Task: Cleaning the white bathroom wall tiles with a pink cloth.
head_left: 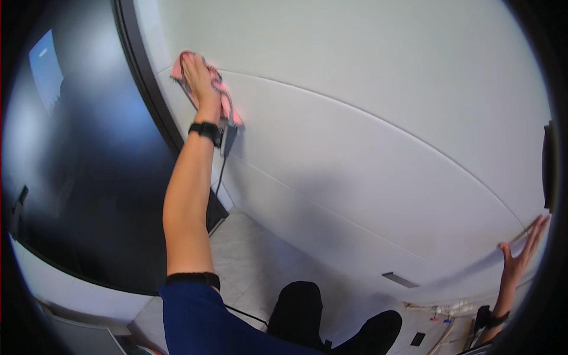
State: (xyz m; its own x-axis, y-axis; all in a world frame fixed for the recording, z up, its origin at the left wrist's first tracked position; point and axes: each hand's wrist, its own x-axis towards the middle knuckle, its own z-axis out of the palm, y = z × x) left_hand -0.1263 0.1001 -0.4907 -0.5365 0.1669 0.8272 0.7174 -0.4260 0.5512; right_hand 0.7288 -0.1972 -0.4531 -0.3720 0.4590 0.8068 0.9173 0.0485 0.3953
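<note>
One pink cloth (225, 97) sits clamped under the left hand (198, 77); the right hand (520, 251) is spread open.

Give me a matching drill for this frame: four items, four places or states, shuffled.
Items:
1. left hand
2. right hand
3. pink cloth
4. dark glossy panel

States:
A. flat and open against the white wall, fingers spread
B. left of the white wall, past a black frame
C. raised high, pressing the cloth to the wall
D. bunched under a hand on the wall

Pairs: 1-C, 2-A, 3-D, 4-B
</note>
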